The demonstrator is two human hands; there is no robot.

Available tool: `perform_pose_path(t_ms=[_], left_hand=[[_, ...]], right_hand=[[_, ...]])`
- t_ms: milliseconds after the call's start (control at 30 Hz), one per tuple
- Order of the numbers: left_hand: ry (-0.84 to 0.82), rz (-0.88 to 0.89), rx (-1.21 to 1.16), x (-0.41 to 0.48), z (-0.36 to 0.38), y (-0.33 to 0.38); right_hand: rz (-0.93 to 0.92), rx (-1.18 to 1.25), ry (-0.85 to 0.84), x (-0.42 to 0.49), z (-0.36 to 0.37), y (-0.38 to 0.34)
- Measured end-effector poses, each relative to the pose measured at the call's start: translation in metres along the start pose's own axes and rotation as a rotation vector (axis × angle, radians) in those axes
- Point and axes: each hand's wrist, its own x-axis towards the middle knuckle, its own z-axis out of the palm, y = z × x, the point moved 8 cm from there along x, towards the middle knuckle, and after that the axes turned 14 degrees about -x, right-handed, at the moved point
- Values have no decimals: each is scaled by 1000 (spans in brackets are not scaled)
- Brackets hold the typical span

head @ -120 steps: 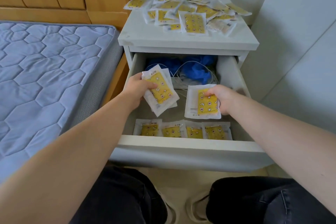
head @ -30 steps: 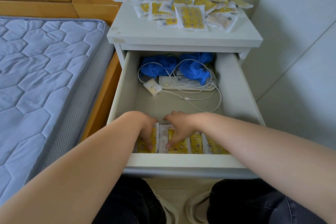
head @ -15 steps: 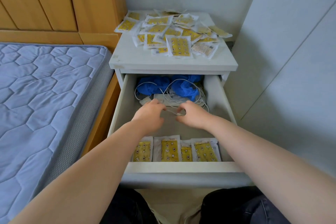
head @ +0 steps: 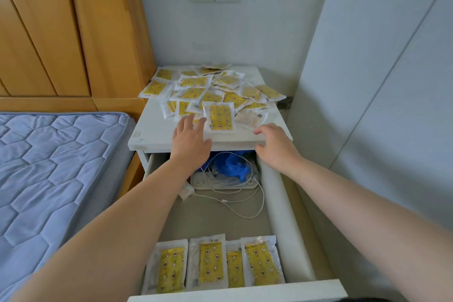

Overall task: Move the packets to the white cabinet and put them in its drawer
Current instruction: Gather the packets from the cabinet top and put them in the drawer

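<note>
A heap of yellow-and-white packets (head: 208,91) covers the back of the white cabinet's top (head: 152,135). The nearest packet (head: 219,117) lies flat at the heap's front. My left hand (head: 190,140) reaches over the top's front edge, fingers straight, fingertips at that packet's left edge. My right hand (head: 273,146) hovers at the right front edge with loosely curled fingers, holding nothing. The drawer (head: 286,223) stands pulled out below, with several packets (head: 213,265) lined up against its front wall.
At the drawer's back lie blue gloves (head: 234,167), a white power strip (head: 223,182) and white cables (head: 245,206). A blue quilted mattress (head: 49,167) and wooden headboard (head: 61,32) are to the left. A white wall panel (head: 380,81) stands close on the right.
Both hands have left the drawer's inside and risen to the cabinet top. The packets they held earlier now lie in the row at the drawer's front. The camera has tilted up.
</note>
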Motion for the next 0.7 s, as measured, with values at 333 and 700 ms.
perform_pose_path(t_ms=[333,700], left_hand=[[46,39,158,51,6,-44],[-176,314,283,68,25,-34]], right_hand=[[59,-69,80,69,5,29],[355,67,153,175,-3,92]])
